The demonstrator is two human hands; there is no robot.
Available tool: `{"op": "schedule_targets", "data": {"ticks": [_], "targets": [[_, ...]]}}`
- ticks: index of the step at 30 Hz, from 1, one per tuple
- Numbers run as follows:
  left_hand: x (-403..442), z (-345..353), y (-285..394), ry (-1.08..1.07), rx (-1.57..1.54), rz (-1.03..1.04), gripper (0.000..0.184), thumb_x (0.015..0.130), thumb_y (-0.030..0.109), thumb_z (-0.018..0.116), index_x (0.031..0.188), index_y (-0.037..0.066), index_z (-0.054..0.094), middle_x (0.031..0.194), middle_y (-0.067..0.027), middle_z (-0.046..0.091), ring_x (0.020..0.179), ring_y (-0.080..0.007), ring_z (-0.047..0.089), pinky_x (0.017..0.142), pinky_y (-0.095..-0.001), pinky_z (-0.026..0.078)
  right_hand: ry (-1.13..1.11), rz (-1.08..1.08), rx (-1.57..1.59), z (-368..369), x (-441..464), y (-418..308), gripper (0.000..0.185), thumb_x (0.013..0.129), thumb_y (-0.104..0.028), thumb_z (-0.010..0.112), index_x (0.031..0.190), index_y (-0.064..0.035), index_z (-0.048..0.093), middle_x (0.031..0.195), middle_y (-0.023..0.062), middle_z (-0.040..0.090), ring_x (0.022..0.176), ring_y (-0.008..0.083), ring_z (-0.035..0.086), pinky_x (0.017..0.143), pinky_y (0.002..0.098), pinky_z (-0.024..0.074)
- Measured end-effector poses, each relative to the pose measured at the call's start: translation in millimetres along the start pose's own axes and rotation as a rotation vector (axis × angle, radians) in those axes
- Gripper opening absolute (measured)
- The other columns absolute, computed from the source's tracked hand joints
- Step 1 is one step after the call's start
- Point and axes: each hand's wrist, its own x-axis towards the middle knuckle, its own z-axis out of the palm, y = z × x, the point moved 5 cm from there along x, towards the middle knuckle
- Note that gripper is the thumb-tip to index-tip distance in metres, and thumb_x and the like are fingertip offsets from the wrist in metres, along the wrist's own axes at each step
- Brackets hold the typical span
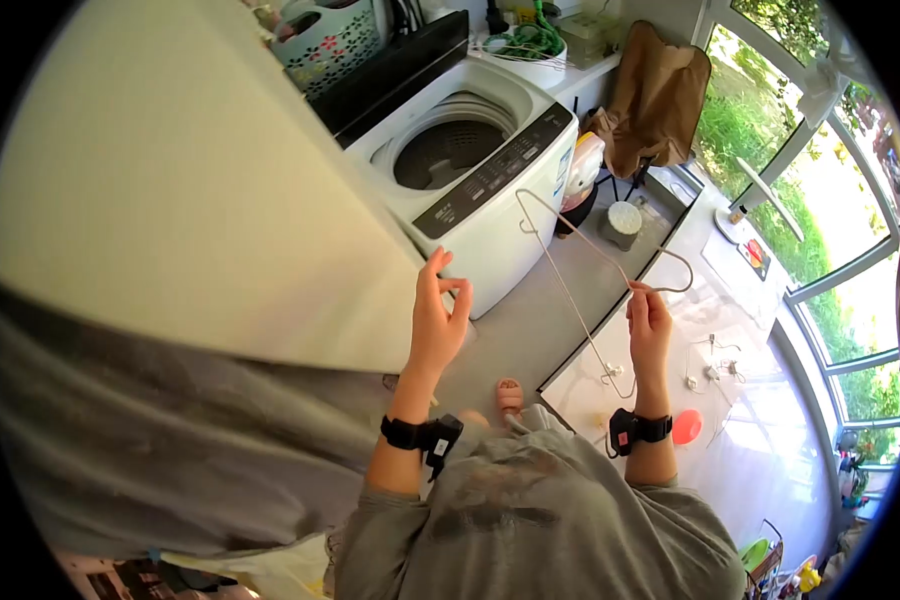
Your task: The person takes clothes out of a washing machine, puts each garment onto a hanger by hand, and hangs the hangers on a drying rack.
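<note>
My right hand (648, 328) pinches a thin wire clothes hanger (690, 270) near the base of its hook. The hanger's long frame stretches to the left, in the air between my two hands. My left hand (438, 312) is raised with its fingers apart and nothing in it, in front of the white top-loading washing machine (505, 235). The washer's dark lid (400, 75) stands up, and its drum (445, 150) shows from above. I cannot make out any clothes inside the drum.
A glossy white table (590, 405) to my right bears several hangers (715, 372) and a pink round object (686, 427). A white panel (190, 190) fills the left side. Behind the washer stands a patterned basket (330, 45). A brown cover (660, 95) and a small stool (623, 222) stand near the windows.
</note>
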Motion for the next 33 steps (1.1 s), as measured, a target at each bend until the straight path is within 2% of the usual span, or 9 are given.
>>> {"op": "schedule_targets", "data": {"ticks": [5, 10, 11, 14, 16, 20, 26, 30, 33], "targets": [[77.0, 46.5, -30.2, -0.087, -0.403, -0.205, 0.05, 0.085, 0.007, 0.052, 0.129, 0.003, 0.028, 0.12, -0.0172, 0.044, 0.082, -0.0136, 0.058, 0.062, -0.021, 0.044, 0.078, -0.003, 0.036, 11.3, 56.3, 1.3, 0.024, 0.091, -0.019, 0.046, 0.1, 0.001, 0.057, 0.062, -0.0065, 0.039, 0.055, 0.0013, 0.035, 0.048, 0.016, 0.0271], [139.1, 91.8, -65.5, -0.18, -0.608, -0.281, 0.044, 0.088, 0.007, 0.047, 0.129, 0.004, 0.03, 0.118, -0.014, 0.044, 0.088, -0.0174, 0.057, 0.074, -0.027, 0.044, 0.133, 0.053, 0.163, 35.3, 100.0, -9.6, 0.025, 0.092, -0.021, 0.044, 0.1, -0.0003, 0.056, 0.061, -0.0066, 0.039, 0.049, 0.0005, 0.032, 0.043, 0.0161, 0.0229], [144.8, 96.3, -70.0, -0.176, -0.653, -0.309, 0.043, 0.088, 0.007, 0.048, 0.128, 0.004, 0.031, 0.118, -0.0139, 0.044, 0.088, -0.0174, 0.057, 0.075, -0.0274, 0.045, 0.161, 0.029, 0.164, 37.1, 104.4, -7.4, 0.022, 0.092, -0.02, 0.044, 0.1, -0.0035, 0.056, 0.058, -0.0063, 0.034, 0.044, 0.0012, 0.024, 0.039, 0.0182, 0.0155], [178.3, 115.5, -92.9, -0.115, -0.748, -0.369, 0.04, 0.088, 0.009, 0.048, 0.126, 0.004, 0.034, 0.116, -0.0131, 0.046, 0.086, -0.0165, 0.057, 0.076, -0.0275, 0.045, 0.155, 0.029, 0.227, 39.4, 133.4, -5.6, 0.022, 0.092, -0.02, 0.043, 0.099, -0.0036, 0.056, 0.058, -0.0055, 0.035, 0.043, 0.0017, 0.023, 0.038, 0.019, 0.0146], [196.8, 117.8, -115.1, -0.016, -0.8, -0.555, 0.038, 0.089, 0.011, 0.046, 0.124, 0.005, 0.035, 0.114, -0.0108, 0.049, 0.083, -0.0142, 0.058, 0.076, -0.0247, 0.043, 0.171, 0.06, 0.26, 43.4, 155.8, -1.6, 0.022, 0.093, -0.02, 0.043, 0.099, -0.0037, 0.056, 0.058, -0.005, 0.035, 0.042, 0.002, 0.022, 0.038, 0.019, 0.0146], [228.6, 125.6, -142.3, 0.101, -0.844, -0.74, 0.036, 0.089, 0.015, 0.047, 0.122, 0.004, 0.037, 0.112, -0.0099, 0.051, 0.083, -0.0145, 0.057, 0.075, -0.0242, 0.045, 0.172, 0.135, 0.378, 37.8, 202.2, 14.1, 0.023, 0.093, -0.022, 0.042, 0.099, -0.0039, 0.055, 0.059, -0.0037, 0.037, 0.04, 0.0025, 0.022, 0.036, 0.0189, 0.0156], [259.1, 111.3, -198.3, 0.336, -0.846, -0.81, 0.034, 0.088, 0.019, 0.051, 0.118, 0.006, 0.044, 0.112, -0.0092, 0.053, 0.087, -0.0158, 0.056, 0.078, -0.029, 0.044, 0.026, 0.227, 0.436, 46.9, 301.2, 60.3, 0.025, 0.094, -0.024, 0.04, 0.097, -0.003, 0.054, 0.058, -0.004, 0.037, 0.042, 0.0023, 0.025, 0.037, 0.0184, 0.017], [266.8, 92.9, -223.3, 0.245, -0.613, -1.027, 0.038, 0.087, 0.024, 0.052, 0.118, 0.005, 0.044, 0.112, -0.0087, 0.052, 0.088, -0.0154, 0.057, 0.078, -0.0272, 0.045, -0.105, 0.343, 0.364, 67.9, 363.9, 76.8, 0.025, 0.094, -0.023, 0.038, 0.096, -0.0043, 0.054, 0.057, -0.0043, 0.035, 0.043, 0.0027, 0.024, 0.038, 0.0183, 0.0167], [294.2, 70.0, -224.7, 0.224, -0.59, -1.042, 0.037, 0.087, 0.027, 0.052, 0.116, 0.005, 0.045, 0.109, -0.0069, 0.054, 0.087, -0.0145, 0.057, 0.077, -0.0262, 0.045, -0.22, 0.402, 0.452, 87.4, 395.7, 87.3, 0.024, 0.095, -0.023, 0.037, 0.094, -0.005, 0.052, 0.058, -0.0041, 0.034, 0.043, 0.0031, 0.025, 0.038, 0.0179, 0.0178]]}}
